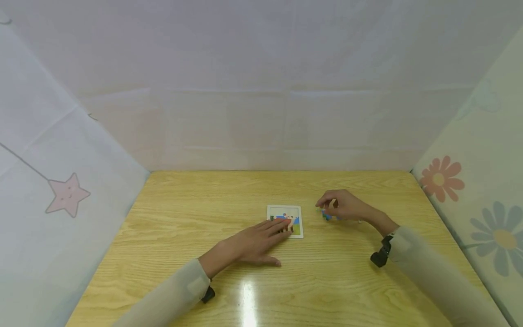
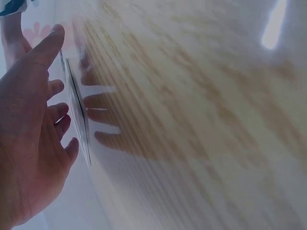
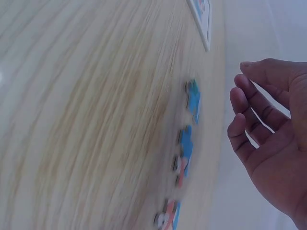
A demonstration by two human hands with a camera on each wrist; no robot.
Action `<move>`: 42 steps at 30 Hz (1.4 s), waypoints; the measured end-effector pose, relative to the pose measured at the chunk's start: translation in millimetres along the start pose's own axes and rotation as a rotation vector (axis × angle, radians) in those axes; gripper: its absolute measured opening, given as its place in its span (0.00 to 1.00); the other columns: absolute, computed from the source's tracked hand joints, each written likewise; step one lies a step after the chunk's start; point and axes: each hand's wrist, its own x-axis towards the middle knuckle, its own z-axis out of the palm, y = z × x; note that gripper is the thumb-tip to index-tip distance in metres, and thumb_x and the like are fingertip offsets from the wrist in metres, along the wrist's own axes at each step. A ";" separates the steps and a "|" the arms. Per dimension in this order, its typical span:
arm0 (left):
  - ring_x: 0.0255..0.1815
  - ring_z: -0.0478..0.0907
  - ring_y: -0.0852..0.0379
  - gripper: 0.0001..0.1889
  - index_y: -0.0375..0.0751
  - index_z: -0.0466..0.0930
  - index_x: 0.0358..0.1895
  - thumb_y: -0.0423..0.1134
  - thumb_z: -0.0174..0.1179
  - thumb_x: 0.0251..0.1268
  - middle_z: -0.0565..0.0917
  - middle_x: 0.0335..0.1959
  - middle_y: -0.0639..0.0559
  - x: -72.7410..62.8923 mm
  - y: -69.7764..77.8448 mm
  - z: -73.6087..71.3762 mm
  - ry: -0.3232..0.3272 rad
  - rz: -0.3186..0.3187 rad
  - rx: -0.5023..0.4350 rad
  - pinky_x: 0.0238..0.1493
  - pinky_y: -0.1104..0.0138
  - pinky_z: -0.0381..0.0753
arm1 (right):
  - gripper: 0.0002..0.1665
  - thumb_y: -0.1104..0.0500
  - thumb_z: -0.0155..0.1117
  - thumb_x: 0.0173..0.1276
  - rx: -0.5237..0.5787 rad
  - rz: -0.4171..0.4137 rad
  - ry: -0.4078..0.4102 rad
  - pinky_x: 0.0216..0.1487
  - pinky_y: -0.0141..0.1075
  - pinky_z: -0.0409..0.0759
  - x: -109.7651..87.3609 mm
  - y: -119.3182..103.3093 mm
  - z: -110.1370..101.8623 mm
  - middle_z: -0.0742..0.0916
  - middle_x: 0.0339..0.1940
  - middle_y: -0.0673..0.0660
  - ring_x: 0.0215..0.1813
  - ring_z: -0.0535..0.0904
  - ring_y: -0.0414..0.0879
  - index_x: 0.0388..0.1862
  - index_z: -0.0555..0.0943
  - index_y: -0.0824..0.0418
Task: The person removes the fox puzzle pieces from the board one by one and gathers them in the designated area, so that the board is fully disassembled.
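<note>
The left hand point(image 1: 255, 243), its fingers straight and loosely spread, reaches over the lower left of the white-framed jigsaw tray point(image 1: 301, 225) on the wooden desk point(image 1: 184, 195). Right of the tray, three loose jigsaw pieces point(image 3: 184, 153) lie in a row; above them the right hand point(image 1: 345, 205) hovers, fingers gently bent, gripping nothing.
</note>
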 end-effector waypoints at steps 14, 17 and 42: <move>0.89 0.46 0.49 0.46 0.47 0.48 0.88 0.71 0.46 0.79 0.47 0.89 0.47 -21.3 1.4 1.5 -0.047 -0.044 -0.028 0.86 0.52 0.54 | 0.15 0.70 0.67 0.74 -0.020 -0.043 -0.048 0.45 0.44 0.87 46.9 -33.3 29.1 0.89 0.50 0.62 0.47 0.86 0.51 0.57 0.87 0.66; 0.89 0.45 0.50 0.46 0.48 0.48 0.88 0.71 0.45 0.79 0.46 0.89 0.47 -22.9 1.2 2.2 -0.043 -0.046 -0.016 0.86 0.53 0.54 | 0.15 0.69 0.67 0.74 -0.035 -0.046 -0.058 0.49 0.42 0.87 57.9 -38.8 35.7 0.89 0.50 0.63 0.48 0.86 0.52 0.57 0.87 0.67; 0.89 0.45 0.51 0.43 0.51 0.54 0.87 0.72 0.40 0.81 0.46 0.89 0.52 -25.3 -2.7 9.1 -0.037 -0.025 -0.030 0.86 0.53 0.52 | 0.14 0.70 0.67 0.74 0.041 0.026 -0.077 0.42 0.32 0.88 91.2 -44.2 84.6 0.88 0.48 0.60 0.47 0.85 0.46 0.56 0.86 0.69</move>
